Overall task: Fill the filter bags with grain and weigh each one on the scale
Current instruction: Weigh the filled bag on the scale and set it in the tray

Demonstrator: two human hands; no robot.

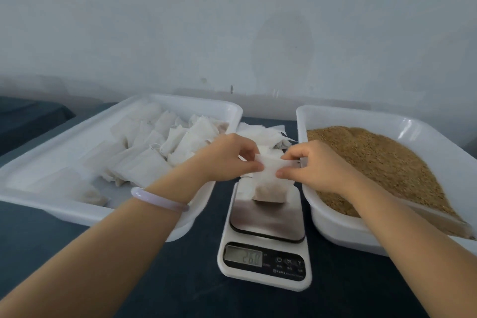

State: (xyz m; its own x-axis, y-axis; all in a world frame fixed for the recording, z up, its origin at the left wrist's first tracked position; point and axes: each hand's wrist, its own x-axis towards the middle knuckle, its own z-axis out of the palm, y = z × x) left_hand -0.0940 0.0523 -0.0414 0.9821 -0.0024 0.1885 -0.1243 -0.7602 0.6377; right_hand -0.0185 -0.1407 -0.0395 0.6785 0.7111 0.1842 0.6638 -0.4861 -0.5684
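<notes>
Both hands — the left hand (233, 156) and the right hand (308, 162) — pinched the top edge of a filter bag (269, 186) partly filled with grain, its base resting on the scale (267, 222) between the two trays. The weighing step seemed in hand; the display (244, 257) was too blurred to read. Next, probably, closing the mouth and moving it to the left tray (85, 210) — without spilling.

A dark blue-grey bench (196, 279) carries four things. At left sits a wide white plastic tray (191, 99) holding white filter bags (144, 162). At right sits a deep white plastic tray (335, 228) heaped with brown grain (374, 157). Between them stands a white digital scale with a steel platform (265, 227). Behind it lies a loose pile of white paper bags (263, 133).
</notes>
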